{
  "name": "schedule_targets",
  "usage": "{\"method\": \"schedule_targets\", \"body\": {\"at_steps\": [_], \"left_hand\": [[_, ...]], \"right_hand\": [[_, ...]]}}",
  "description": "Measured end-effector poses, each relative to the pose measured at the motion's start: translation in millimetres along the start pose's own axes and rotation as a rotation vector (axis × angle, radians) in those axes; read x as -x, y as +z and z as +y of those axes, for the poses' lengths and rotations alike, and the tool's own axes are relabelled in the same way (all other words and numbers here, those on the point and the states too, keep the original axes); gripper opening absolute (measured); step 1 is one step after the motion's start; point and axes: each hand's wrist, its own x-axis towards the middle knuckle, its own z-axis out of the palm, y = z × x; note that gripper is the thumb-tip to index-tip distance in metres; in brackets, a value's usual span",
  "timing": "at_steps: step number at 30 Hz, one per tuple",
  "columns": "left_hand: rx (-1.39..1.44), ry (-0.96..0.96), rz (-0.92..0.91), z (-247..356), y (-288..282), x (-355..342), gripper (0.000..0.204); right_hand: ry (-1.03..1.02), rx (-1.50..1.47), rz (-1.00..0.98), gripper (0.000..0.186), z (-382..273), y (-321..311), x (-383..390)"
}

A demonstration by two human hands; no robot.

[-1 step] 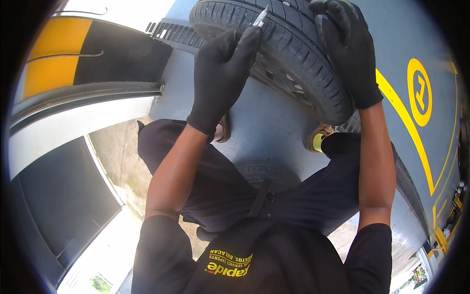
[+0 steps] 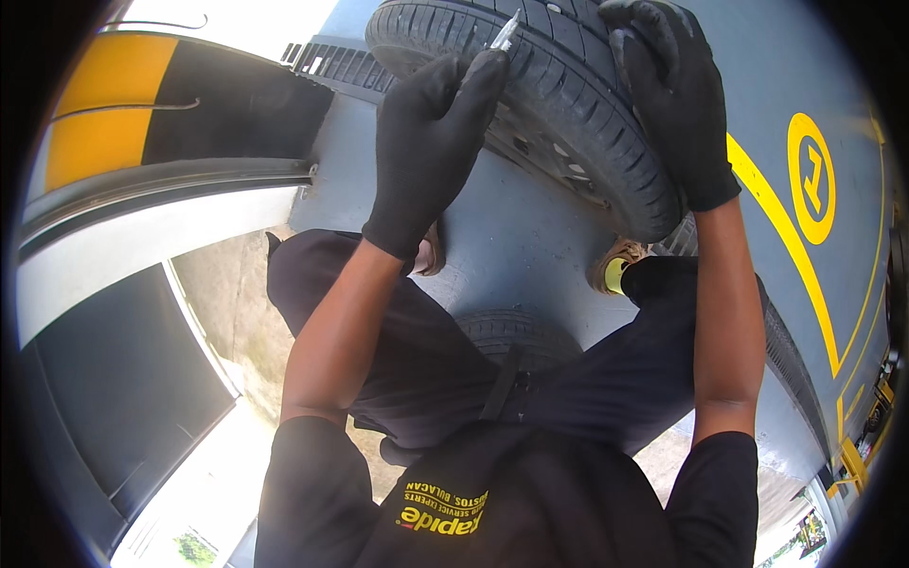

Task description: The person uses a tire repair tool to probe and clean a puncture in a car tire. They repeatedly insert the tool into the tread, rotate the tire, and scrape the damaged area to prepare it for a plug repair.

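A black car tyre (image 2: pixel 606 123) on a wheel stands in front of me, its grooved tread facing up toward me. Wearing a black glove, my left hand (image 2: pixel 440 118) is closed round a thin, pointed, whitish-silver piece (image 2: pixel 505 34). The tip sticks out past the thumb, over the tread; the rest is hidden in the fist, so its kind is unclear. My right hand (image 2: pixel 668 95), also black-gloved, grips the right side of the tyre with bent fingers against the tread. A small pale spot (image 2: pixel 554 8) shows on the tread between the hands.
Another tyre (image 2: pixel 521 336) lies low between my knees. Grey-blue floor (image 2: pixel 511 237) carries a yellow line and a yellow circle mark (image 2: pixel 812 180) at right. A yellow-and-black panel (image 2: pixel 114 104) stands at left, with dark grating (image 2: pixel 346 68) beside it.
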Motion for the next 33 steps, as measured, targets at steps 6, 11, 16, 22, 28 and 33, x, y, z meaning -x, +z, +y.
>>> {"method": "schedule_targets", "body": {"at_steps": [6,11,16,22,28,33], "left_hand": [[0.002,-0.027,0.012,6.0,7.0,-1.6,0.046],[0.016,-0.075,-0.011,4.4,9.3,0.0,0.034],[0.107,-0.107,-0.011,-0.7,14.7,0.1,0.031],[0.131,-0.113,-0.031,-0.2,16.4,1.1,0.031],[0.14,-0.122,-0.031,2.8,21.0,1.1,0.031],[0.126,-0.133,-0.028,8.5,21.7,2.3,0.044]], "right_hand": [[-0.127,0.076,0.014,0.021,16.7,4.5,3.0],[-0.072,-0.008,0.017,0.021,20.1,4.7,5.3],[-0.066,0.02,0.014,0.021,22.9,2.0,7.3],[0.052,0.064,-0.048,0.021,5.2,-7.5,6.2],[0.098,0.088,-0.077,0.022,4.1,-11.3,5.1],[0.057,0.076,-0.05,0.021,7.5,-10.5,6.4]]}}
